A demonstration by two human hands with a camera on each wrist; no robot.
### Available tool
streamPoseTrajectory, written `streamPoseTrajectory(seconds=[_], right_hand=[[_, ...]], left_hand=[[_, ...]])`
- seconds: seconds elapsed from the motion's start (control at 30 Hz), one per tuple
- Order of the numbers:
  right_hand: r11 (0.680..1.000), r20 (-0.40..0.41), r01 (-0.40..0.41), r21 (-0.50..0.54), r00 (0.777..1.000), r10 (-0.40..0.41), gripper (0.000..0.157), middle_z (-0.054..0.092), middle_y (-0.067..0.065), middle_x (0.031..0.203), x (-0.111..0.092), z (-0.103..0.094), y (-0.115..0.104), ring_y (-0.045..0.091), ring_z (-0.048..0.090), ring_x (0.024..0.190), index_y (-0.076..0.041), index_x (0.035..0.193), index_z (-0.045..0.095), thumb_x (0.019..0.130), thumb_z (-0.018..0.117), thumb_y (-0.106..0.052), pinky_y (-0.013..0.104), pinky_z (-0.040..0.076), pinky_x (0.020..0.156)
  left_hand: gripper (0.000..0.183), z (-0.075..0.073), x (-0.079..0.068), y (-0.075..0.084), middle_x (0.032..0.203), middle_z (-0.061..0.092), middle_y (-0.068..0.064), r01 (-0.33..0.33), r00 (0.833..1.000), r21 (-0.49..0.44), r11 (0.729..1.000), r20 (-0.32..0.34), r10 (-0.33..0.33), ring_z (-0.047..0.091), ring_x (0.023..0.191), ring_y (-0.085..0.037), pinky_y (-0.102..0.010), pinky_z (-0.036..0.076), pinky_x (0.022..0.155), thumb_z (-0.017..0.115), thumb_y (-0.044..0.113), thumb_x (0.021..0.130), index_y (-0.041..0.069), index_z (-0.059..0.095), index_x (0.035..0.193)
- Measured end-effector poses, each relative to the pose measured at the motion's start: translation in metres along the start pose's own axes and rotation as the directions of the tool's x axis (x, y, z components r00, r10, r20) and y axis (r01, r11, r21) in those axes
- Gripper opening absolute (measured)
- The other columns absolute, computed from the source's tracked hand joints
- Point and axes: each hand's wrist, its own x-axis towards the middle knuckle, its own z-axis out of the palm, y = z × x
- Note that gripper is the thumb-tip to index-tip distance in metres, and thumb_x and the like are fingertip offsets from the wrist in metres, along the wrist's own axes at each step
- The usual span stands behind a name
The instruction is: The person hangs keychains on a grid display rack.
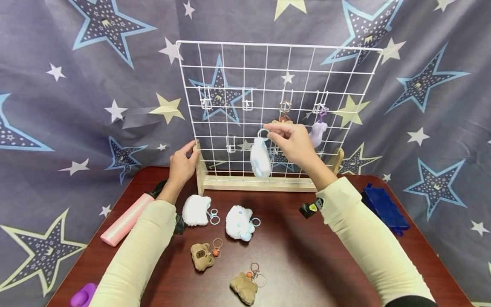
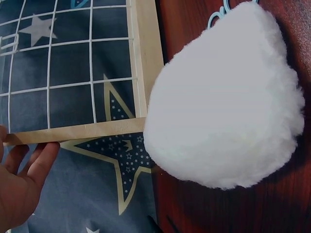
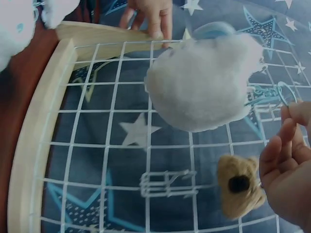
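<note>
My right hand (image 1: 293, 143) pinches the light blue ring (image 1: 263, 133) of a white and pale blue plush keychain (image 1: 261, 158). The plush hangs below the fingers, in front of a white wire grid rack (image 1: 253, 120). In the right wrist view the plush (image 3: 199, 80) overlaps the wires, its ring (image 3: 287, 93) between thumb and finger. My left hand (image 1: 183, 164) grips the upper end of the rack's wooden side post (image 1: 200, 170). Seen from the left wrist, thumb and fingers (image 2: 43, 162) lie on either side of that post (image 2: 92, 129).
White hooks (image 1: 247, 104) sit on the grid; a brown plush (image 3: 239, 187) and a purple plush (image 1: 317, 133) hang there. On the table lie white plush keychains (image 1: 196, 210), brown bear keychains (image 1: 202, 256), a pink cylinder (image 1: 127, 219), a blue tray-like item (image 1: 386, 208) and a purple object (image 1: 83, 295).
</note>
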Motion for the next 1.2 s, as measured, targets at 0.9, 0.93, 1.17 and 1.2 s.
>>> streamPoseTrajectory(seconds=[0.9,0.93,1.17,1.2], right_hand=[[0.996,-0.231,-0.091,0.001,0.969,0.088,0.023,0.079,0.01,0.096,0.051,0.03,-0.027,-0.003,0.057,0.067,-0.011,0.112,0.079,0.092,0.069,-0.011,0.015,0.047,0.069],[0.995,-0.225,-0.099,0.002,0.969,0.097,0.023,0.079,0.01,0.097,0.051,0.031,-0.027,-0.002,0.058,0.069,-0.011,0.112,0.079,0.092,0.069,-0.012,0.015,0.048,0.07],[0.992,-0.177,-0.126,-0.018,0.977,0.121,0.024,0.079,0.007,0.107,0.047,0.031,-0.027,0.006,0.068,0.081,-0.015,0.117,0.078,0.094,0.07,-0.017,0.016,0.05,0.075],[0.992,-0.177,-0.122,-0.026,0.977,0.116,0.024,0.079,0.006,0.108,0.046,0.03,-0.027,0.007,0.069,0.082,-0.015,0.117,0.078,0.094,0.07,-0.018,0.016,0.05,0.074]], left_hand=[[0.036,0.002,0.001,-0.001,0.106,0.077,-0.014,-0.025,1.0,-0.017,1.0,-0.013,0.025,0.069,0.107,-0.04,-0.053,0.05,0.098,0.07,0.021,0.096,0.018,0.07,0.132],[0.037,0.002,0.001,-0.001,0.106,0.077,-0.015,-0.025,1.0,-0.015,1.0,-0.014,0.024,0.069,0.107,-0.04,-0.053,0.05,0.098,0.07,0.021,0.096,0.017,0.07,0.132],[0.037,0.0,0.001,-0.001,0.11,0.077,-0.014,-0.011,1.0,-0.009,1.0,-0.009,0.011,0.068,0.11,-0.041,-0.053,0.049,0.1,0.07,0.022,0.096,0.018,0.07,0.133],[0.037,0.0,0.001,-0.001,0.11,0.077,-0.014,-0.012,1.0,-0.008,1.0,-0.009,0.012,0.068,0.11,-0.041,-0.053,0.049,0.099,0.069,0.023,0.096,0.018,0.07,0.133]])
